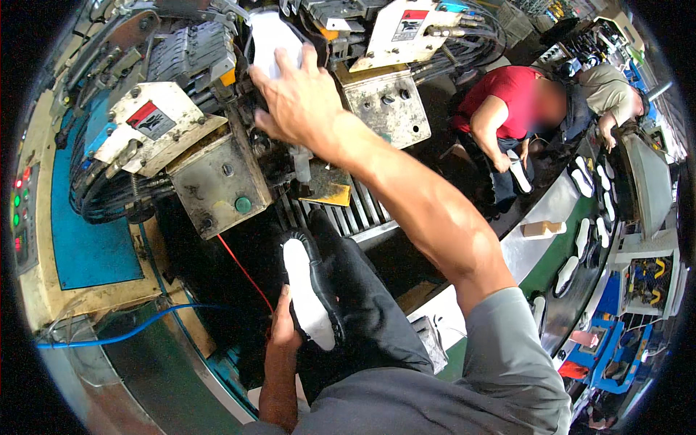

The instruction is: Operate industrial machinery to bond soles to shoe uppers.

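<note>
My left hand [285, 328] is closed around the side of a black shoe upper with a white sole face [310, 293], held sole-up over my dark trousers. The right arm reaches far forward to the machine [221, 72]. There my right hand [299, 98] lies with its fingers spread on the near end of a second white sole face [271, 36], which sits between the machine's clamping parts. The palm side of that hand is hidden, as is whatever lies under it.
Two metal boxes [221, 185] with buttons jut out below the machine head. Blue and red hoses hang at the left. To the right, a co-worker in a red shirt [504, 101] holds a shoe beside a conveyor [540, 254] carrying several white-soled shoes.
</note>
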A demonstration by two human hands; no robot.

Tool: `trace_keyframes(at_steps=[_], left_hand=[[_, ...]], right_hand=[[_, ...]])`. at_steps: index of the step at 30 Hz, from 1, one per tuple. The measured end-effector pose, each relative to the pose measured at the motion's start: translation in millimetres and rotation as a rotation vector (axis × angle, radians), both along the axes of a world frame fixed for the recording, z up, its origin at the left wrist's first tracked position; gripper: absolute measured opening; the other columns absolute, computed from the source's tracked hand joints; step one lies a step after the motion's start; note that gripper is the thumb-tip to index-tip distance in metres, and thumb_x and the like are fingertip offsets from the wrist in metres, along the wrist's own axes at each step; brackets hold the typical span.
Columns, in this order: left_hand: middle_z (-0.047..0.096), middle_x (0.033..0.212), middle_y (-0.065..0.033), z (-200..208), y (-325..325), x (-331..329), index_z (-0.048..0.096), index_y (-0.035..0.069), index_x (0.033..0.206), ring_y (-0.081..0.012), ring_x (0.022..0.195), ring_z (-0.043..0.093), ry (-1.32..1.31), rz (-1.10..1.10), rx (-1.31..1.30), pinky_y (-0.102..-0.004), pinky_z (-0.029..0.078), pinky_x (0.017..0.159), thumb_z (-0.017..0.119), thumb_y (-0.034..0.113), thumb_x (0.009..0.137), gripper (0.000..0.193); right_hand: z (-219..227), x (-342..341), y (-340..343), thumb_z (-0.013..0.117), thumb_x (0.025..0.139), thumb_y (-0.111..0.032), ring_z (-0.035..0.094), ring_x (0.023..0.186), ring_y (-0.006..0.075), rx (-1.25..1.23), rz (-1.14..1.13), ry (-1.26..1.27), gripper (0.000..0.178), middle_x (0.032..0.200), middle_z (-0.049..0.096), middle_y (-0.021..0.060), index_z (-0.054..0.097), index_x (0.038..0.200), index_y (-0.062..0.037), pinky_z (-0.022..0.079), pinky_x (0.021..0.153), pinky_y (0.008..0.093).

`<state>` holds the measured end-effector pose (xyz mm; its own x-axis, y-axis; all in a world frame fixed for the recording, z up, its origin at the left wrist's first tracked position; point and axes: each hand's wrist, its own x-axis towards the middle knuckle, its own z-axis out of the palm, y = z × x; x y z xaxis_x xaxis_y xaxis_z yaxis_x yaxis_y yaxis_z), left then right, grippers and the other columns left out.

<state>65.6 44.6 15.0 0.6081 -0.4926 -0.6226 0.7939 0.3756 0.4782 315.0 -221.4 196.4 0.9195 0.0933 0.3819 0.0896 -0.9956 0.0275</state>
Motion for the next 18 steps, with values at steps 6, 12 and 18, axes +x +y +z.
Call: trace_keyframes(at_steps=[6, 12, 18], left_hand=[[0.068, 0.142, -0.0163, 1.0, -23.9, 30.4, 0.053, 0.003, 0.155, -0.0306, 0.122, 0.069, 0.05, -0.104, 0.236, -0.0466, 0.056, 0.106, 0.047, 0.055, 0.114, 0.067], [0.068, 0.139, -0.0155, -24.7, -20.5, 45.8, 0.052, 0.003, 0.156, -0.0299, 0.119, 0.069, 0.12, -0.192, 0.177, -0.0464, 0.057, 0.104, 0.048, 0.059, 0.112, 0.072], [0.07, 0.132, -0.0146, -6.5, -22.4, 33.8, 0.056, 0.002, 0.152, -0.0285, 0.116, 0.069, -0.021, -0.188, 0.289, -0.044, 0.056, 0.102, 0.047, 0.058, 0.113, 0.069]], right_hand=[[22.3, 42.8, -12.9, 0.08, 0.092, -0.047, 0.053, 0.132, 0.0571, 0.137, 0.017, 0.03, 0.069, 0.139, 0.059, 0.0244, 0.061, 0.151, -0.0176, 0.063, 0.098, 0.0613], [39.2, 44.5, 1.7, 0.081, 0.092, -0.042, 0.048, 0.139, 0.0664, 0.122, -0.016, 0.018, 0.062, 0.142, 0.059, 0.0299, 0.066, 0.144, -0.0109, 0.061, 0.1, 0.0639], [54.4, 50.6, 5.2, 0.08, 0.094, -0.045, 0.038, 0.147, 0.0695, 0.162, -0.047, 0.137, 0.069, 0.152, 0.053, 0.0326, 0.063, 0.149, -0.0082, 0.056, 0.109, 0.0623]])
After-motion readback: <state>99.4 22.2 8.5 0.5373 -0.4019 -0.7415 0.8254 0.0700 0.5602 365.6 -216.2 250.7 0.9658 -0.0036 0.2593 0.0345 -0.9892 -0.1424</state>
